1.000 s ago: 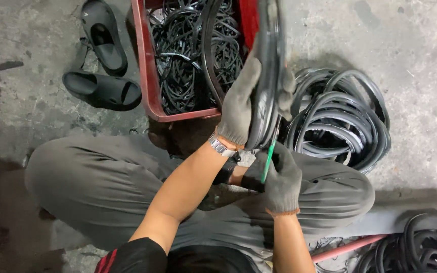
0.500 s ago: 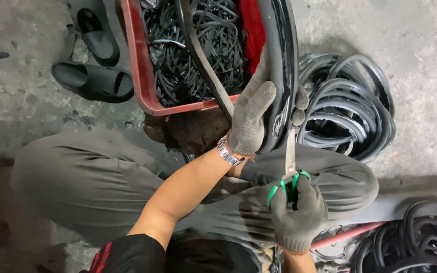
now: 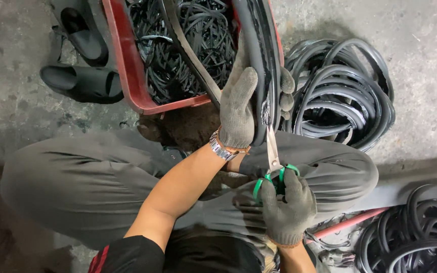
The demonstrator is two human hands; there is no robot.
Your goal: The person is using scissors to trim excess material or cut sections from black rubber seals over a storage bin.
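Gripping one rubber tube | one scissors | two gloved hands: left hand, right hand

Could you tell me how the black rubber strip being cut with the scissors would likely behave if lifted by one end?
The rubber strip would probably droop: it bends in a long arc where the left hand grips it. The similar strips coiled on the floor suggest it is flexible. It seems unlikely to break.

Viewpoint: head-worn camera, looked steeply down from above the person's own lap.
Distance: close, at arm's length.
Coverage: single view; knees, floor.
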